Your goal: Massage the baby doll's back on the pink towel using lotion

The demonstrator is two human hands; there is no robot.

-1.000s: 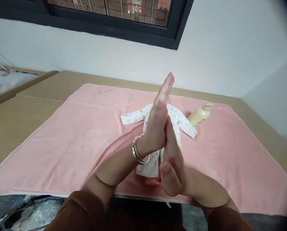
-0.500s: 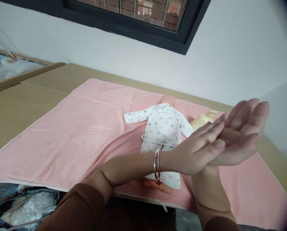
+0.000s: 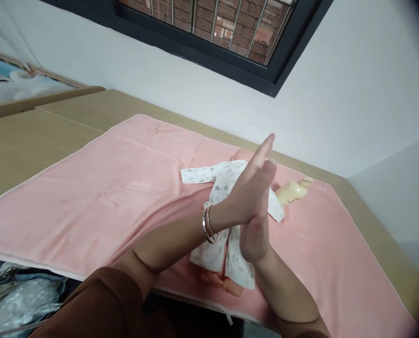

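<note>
My left hand (image 3: 247, 193) and my right hand (image 3: 255, 238) meet palm to palm, raised over a baby doll. Both have their fingers stretched out, and I see nothing held between them. Two thin bangles (image 3: 206, 226) circle my left wrist. Beneath my hands the doll lies on its back in a white patterned top (image 3: 221, 188) and trousers (image 3: 209, 256). Its head (image 3: 243, 154) and bare feet (image 3: 232, 286) show, while my hands cover part of its torso. To the right of the doll, a pale yellow bottle (image 3: 292, 192) lies on its side.
A pink blanket (image 3: 125, 188) is spread under the doll on a wooden table (image 3: 54, 136). Behind stand a white wall and a dark-framed window (image 3: 209, 51). Clear plastic wrapping (image 3: 26, 300) sits below the table's front edge at left.
My hands have moved left, from beside the doll to over its torso. The right hand has turned from palm-up to upright against the left palm. The view has shifted slightly.
</note>
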